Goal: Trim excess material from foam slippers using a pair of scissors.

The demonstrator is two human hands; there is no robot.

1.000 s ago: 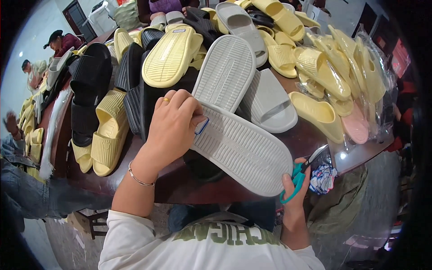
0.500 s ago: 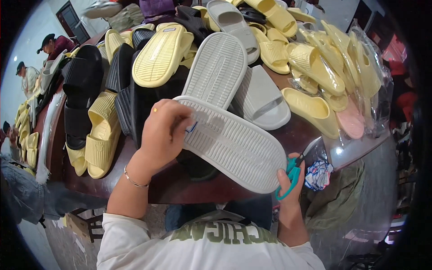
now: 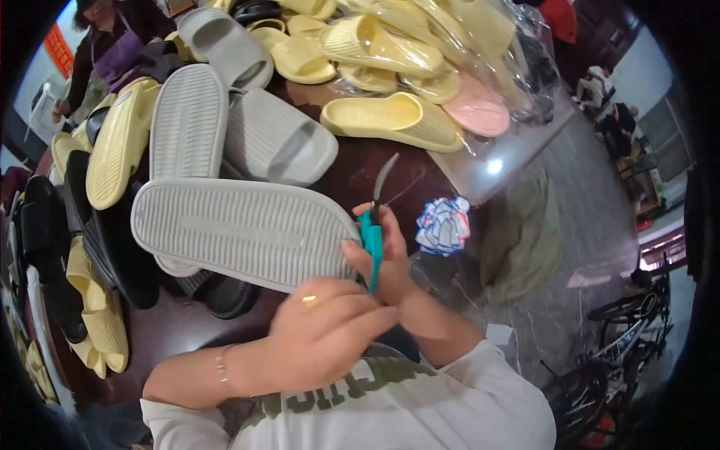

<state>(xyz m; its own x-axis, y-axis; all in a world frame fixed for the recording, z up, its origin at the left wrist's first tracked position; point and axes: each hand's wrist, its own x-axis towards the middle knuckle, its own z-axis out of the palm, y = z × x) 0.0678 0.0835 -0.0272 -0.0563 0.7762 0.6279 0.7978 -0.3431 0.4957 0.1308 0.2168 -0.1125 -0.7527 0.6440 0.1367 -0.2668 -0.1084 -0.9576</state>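
My right hand (image 3: pixel 394 251) holds teal-handled scissors (image 3: pixel 371 244) together with the rounded right end of a grey slipper (image 3: pixel 240 229). The slipper's ribbed sole faces up, and the scissor blades point away from me. In front of the slipper's near edge, my left hand (image 3: pixel 330 330) is curled closed and blurred, close to my right wrist; whatever its fingers may hold is hidden. To the right of my right hand lies a bunch of small blue, white and pink tags (image 3: pixel 444 226). Two more grey slippers, one sole up (image 3: pixel 187 124) and one upright (image 3: pixel 281 139), lie just beyond.
Yellow slippers (image 3: pixel 390 120), some in clear plastic, cover the far side of the dark red table (image 3: pixel 360 176), beside a pink slipper (image 3: pixel 480 105). Black slippers (image 3: pixel 49 232) and yellow ones are piled at left. Another person (image 3: pixel 124 45) stands at the far left.
My left hand has left the slipper's left end and swung right, towards my right wrist. A small blue-edged piece at its fingers no longer shows. The view has turned right.
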